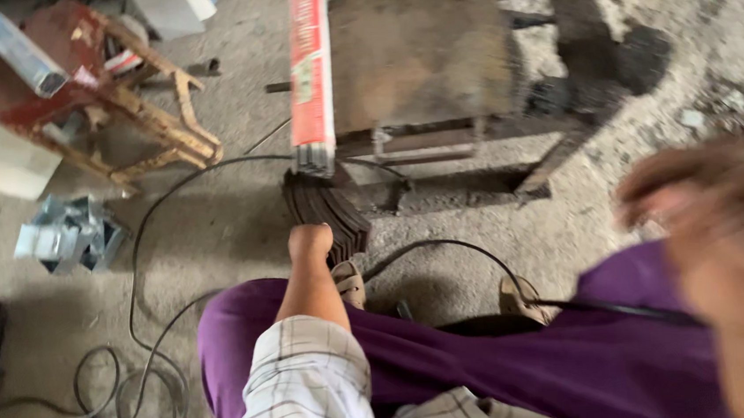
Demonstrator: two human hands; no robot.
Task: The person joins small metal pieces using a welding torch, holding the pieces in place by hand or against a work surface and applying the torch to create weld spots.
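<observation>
Two hands over a cluttered workshop floor

Biggest item: dark metal block [417, 51] on a low stand, a red-and-white long box [310, 72] leaning against it, probably for easy reach. Stack of dark curved strips [328, 208] lies on the concrete floor [214, 221] just below. Left hand [310, 240] reaches down to the stack, fingers curled; whether it grips a strip, cannot tell. Right hand [718, 226] raised, blurred; grip unreadable. Black cable [137, 254] loops alongside.

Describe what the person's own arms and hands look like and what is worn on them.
The left arm wears a loose short sleeve in pale cream with a thin dark check; the forearm and left hand are bare, no glove. The right hand is bare too, blurred, with no sleeve in view.
</observation>
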